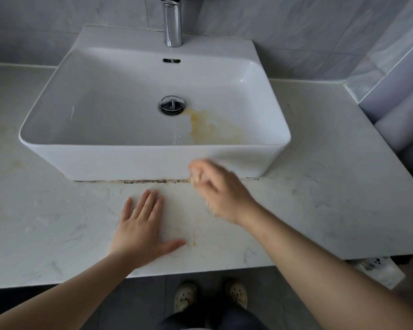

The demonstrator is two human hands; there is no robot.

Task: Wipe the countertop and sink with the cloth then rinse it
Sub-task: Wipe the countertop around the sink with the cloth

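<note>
Fingers (150, 201) straight, left hand (141, 231) presses the countertop (320, 186); right hand (222, 194), blurred, grips a pale cloth (194, 173).

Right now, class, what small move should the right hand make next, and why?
Probably sweep the right hand leftward along the seam under the sink: dark grime lines that joint, and the blurred hand seems to grip the pale cloth at its right end.
</note>
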